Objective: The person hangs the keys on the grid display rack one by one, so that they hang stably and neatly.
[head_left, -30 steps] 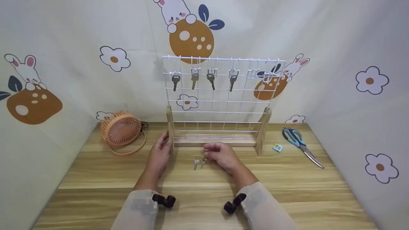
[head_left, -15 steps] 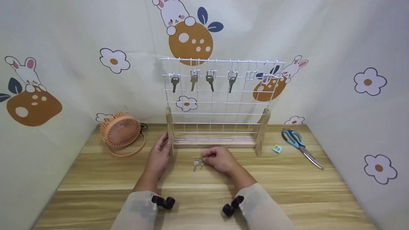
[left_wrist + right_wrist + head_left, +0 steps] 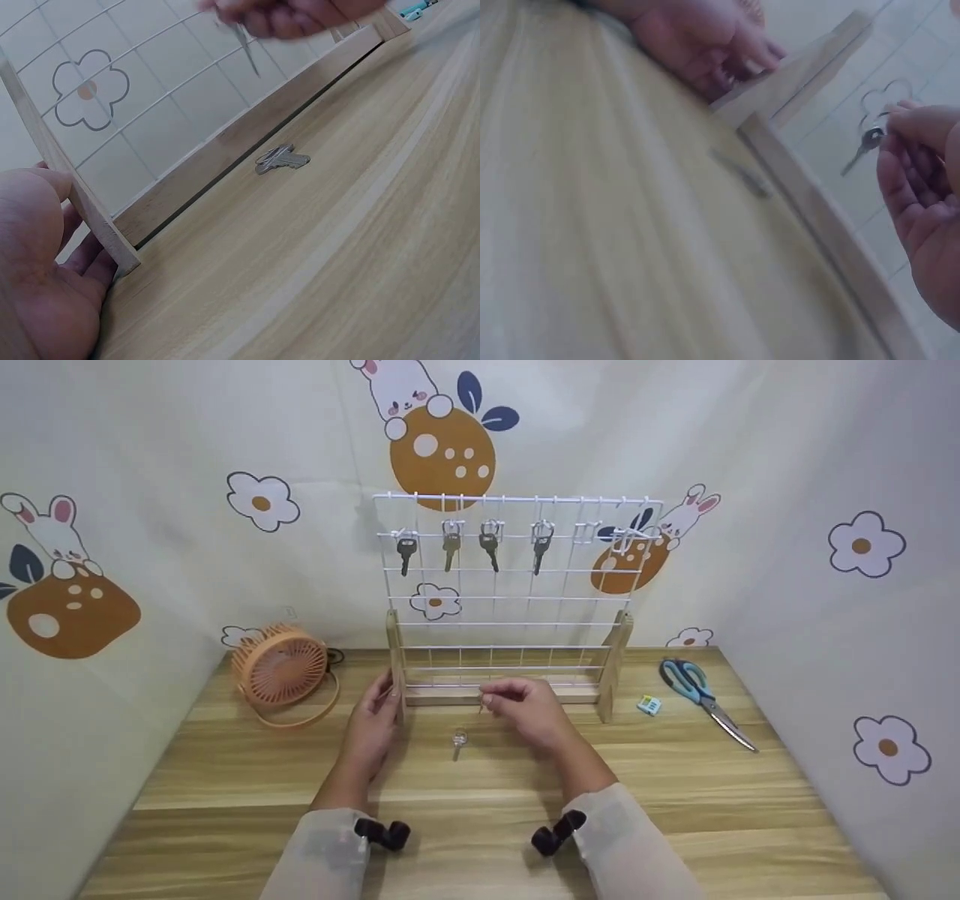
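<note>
My right hand (image 3: 525,712) pinches a key (image 3: 871,139) by its ring, lifted above the table in front of the rack's lower bar. Its blade points down in the left wrist view. Another key (image 3: 283,159) with a ring lies flat on the table near the rack's base. My left hand (image 3: 375,720) grips the left wooden leg (image 3: 90,206) of the rack, thumb on one side and fingers on the other. The white wire grid (image 3: 517,598) stands upright between two wooden legs. Several keys, such as one dark key (image 3: 406,556), hang from its hooks.
Two hooks toward the right, one of them a white hook (image 3: 587,532), carry no key. An orange fan (image 3: 283,667) stands at the left. Scissors (image 3: 701,694) and a small light-blue item (image 3: 649,705) lie at the right. Patterned cloth (image 3: 300,562) hangs behind the table.
My right hand has taken one of the two keys from the table and raised it toward the rack. My left hand stays on the rack's leg.
</note>
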A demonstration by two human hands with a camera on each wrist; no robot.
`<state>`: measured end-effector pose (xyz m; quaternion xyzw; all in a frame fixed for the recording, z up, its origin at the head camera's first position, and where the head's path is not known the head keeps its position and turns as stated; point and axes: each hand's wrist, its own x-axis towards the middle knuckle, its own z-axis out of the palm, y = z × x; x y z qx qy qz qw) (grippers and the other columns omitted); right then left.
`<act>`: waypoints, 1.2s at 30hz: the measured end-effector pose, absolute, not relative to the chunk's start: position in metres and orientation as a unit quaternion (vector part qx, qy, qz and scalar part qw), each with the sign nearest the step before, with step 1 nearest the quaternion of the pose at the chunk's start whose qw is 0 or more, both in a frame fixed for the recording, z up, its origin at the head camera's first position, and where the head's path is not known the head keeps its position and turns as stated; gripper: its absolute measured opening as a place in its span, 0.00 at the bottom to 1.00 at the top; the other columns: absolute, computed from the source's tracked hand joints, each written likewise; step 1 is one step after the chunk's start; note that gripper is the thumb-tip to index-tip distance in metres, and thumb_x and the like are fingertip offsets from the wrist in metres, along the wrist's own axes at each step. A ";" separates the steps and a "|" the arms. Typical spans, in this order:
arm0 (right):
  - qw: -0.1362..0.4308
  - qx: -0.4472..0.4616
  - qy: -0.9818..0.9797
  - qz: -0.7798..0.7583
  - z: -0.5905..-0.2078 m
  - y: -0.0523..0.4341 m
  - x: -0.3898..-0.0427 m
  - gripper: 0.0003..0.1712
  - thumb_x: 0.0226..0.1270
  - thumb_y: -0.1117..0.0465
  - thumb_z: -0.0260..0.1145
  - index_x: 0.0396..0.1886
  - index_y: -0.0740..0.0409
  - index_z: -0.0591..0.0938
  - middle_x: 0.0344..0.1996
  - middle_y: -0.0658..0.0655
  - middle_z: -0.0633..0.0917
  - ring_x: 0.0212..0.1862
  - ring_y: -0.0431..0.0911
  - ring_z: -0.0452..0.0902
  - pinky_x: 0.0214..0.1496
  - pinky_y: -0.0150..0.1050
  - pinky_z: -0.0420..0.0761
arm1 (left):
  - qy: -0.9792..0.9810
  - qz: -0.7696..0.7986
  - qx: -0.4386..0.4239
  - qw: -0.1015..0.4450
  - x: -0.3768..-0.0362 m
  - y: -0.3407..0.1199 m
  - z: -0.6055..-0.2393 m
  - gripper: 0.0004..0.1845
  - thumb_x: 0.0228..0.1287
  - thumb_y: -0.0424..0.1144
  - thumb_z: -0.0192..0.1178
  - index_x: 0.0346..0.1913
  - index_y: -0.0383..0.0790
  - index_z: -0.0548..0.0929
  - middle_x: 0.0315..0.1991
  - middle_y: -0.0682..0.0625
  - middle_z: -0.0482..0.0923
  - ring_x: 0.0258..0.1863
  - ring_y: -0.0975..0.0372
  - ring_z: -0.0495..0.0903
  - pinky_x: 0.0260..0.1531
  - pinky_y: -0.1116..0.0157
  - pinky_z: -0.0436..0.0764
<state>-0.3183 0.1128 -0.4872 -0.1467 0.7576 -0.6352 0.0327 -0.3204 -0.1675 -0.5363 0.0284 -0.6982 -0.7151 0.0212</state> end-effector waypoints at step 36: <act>-0.253 -0.079 0.511 -0.817 -0.291 0.162 -0.323 0.16 0.74 0.72 0.69 0.59 0.67 0.86 0.43 0.58 0.87 0.39 0.42 0.90 0.41 0.28 0.89 | -0.706 -0.707 0.019 0.020 -0.320 -0.168 -0.536 0.29 0.87 0.48 0.52 0.84 0.51 0.63 0.83 0.48 0.63 0.83 0.52 0.63 0.82 0.49 0.68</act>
